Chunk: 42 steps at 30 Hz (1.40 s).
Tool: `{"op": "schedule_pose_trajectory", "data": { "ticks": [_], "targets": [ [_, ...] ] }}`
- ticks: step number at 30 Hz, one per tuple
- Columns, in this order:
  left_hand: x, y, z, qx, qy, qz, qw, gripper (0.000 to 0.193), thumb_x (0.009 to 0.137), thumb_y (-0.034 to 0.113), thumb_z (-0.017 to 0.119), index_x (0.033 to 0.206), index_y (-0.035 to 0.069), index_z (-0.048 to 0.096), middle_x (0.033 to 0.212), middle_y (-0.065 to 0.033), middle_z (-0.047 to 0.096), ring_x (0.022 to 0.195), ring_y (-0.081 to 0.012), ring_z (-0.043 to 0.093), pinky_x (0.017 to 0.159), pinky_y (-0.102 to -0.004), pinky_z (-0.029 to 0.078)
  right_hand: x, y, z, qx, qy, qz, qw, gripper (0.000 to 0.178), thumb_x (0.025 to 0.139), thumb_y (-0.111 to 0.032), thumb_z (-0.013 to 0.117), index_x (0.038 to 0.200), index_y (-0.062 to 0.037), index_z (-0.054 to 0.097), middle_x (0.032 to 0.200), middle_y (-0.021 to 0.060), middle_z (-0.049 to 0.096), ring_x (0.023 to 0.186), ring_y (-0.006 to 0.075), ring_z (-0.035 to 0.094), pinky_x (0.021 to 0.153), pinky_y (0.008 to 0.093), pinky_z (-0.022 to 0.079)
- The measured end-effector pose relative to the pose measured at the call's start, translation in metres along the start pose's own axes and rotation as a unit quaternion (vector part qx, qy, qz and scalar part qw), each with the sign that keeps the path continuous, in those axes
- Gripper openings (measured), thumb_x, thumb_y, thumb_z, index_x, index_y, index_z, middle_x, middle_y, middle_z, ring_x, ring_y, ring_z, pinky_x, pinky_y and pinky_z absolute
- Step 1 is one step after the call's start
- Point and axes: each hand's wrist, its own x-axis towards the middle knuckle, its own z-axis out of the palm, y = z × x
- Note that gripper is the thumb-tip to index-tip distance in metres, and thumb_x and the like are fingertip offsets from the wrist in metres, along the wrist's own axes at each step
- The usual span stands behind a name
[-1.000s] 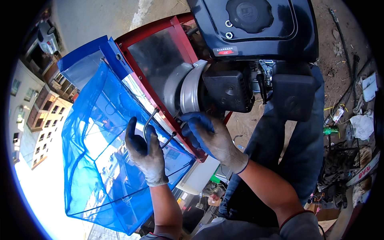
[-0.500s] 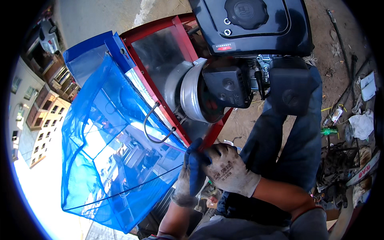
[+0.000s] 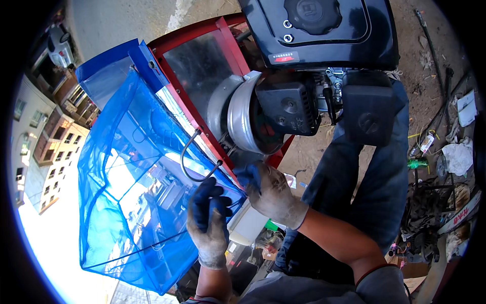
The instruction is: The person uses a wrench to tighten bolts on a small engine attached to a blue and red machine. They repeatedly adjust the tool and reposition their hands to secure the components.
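Through the head camera I view two gloved hands working near each other, pale grey at the back and wrist, dark blue over the fingers. My right hand is bent at the fingers, its tips drawn together beside the lower end of the red frame; I cannot tell whether they pinch anything small or touch the metal. My left hand, lower and to the left, has its fingers curled above the thumb, in front of the blue mesh; whether it grasps anything I cannot tell either. Just above the left fingers, and apart from them, a curved metal handle bows out from the frame's left edge. The frame slants from upper left down toward the right hand, edging a dull grey panel, with the mesh spread along its left side and a blue metal hood at its upper left. Right of the panel sits a silver ring-shaped housing, next to a black slotted cover; farther right is a second black cover. Above both stands a glossy black tank with a round black cap. Outermost, a crumpled white bag lies at right, and a silver car appears at upper left.
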Motion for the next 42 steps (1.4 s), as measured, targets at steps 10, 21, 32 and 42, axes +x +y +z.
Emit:
{"op": "schedule_pose_trajectory", "data": {
  "ticks": [10, 21, 32, 42],
  "targets": [
    [0.063, -0.006, -0.005, 0.215, 0.096, 0.021, 0.972, 0.032, 0.101, 0.007, 0.047, 0.132, 0.005, 0.054, 0.082, -0.0075, 0.066, 0.064, -0.0126, 0.064, 0.057, -0.0253, 0.053, 0.043, 0.028, 0.038, 0.268, 0.096, 0.144, 0.948, 0.016, 0.096, -0.009, 0.059, 0.109, -0.001, 0.061, 0.103, 0.0156, 0.064, 0.096, 0.0255, 0.064, 0.088, 0.0361, 0.049],
    [0.071, -0.019, -0.009, 0.195, 0.047, -0.006, 0.98, 0.022, 0.103, 0.009, 0.043, 0.122, 0.002, 0.052, 0.09, -0.015, 0.07, 0.072, -0.0211, 0.072, 0.059, -0.0307, 0.058, 0.044, 0.022, 0.045, 0.449, 0.12, 0.161, 0.871, 0.011, 0.095, -0.004, 0.059, 0.105, -0.0004, 0.062, 0.104, 0.0055, 0.064, 0.099, 0.0136, 0.06, 0.092, 0.0286, 0.048],
    [0.074, -0.021, -0.006, 0.223, 0.053, 0.006, 0.973, 0.024, 0.102, 0.006, 0.043, 0.123, 0.002, 0.053, 0.089, -0.0148, 0.069, 0.071, -0.0203, 0.071, 0.058, -0.0306, 0.058, 0.056, 0.019, 0.023, 0.385, 0.036, 0.233, 0.892, 0.022, 0.093, -0.011, 0.062, 0.113, -0.0001, 0.059, 0.107, 0.0095, 0.064, 0.098, 0.0152, 0.063, 0.087, 0.0297, 0.052],
    [0.075, -0.024, -0.006, 0.216, 0.052, 0.023, 0.975, 0.024, 0.101, 0.008, 0.045, 0.123, 0.002, 0.053, 0.089, -0.0139, 0.069, 0.07, -0.0194, 0.071, 0.057, -0.03, 0.057, 0.058, 0.02, 0.053, 0.392, 0.114, 0.252, 0.877, 0.02, 0.093, -0.009, 0.062, 0.109, 0.0031, 0.063, 0.105, 0.0101, 0.066, 0.099, 0.0165, 0.062, 0.092, 0.032, 0.048]
  ]
}}
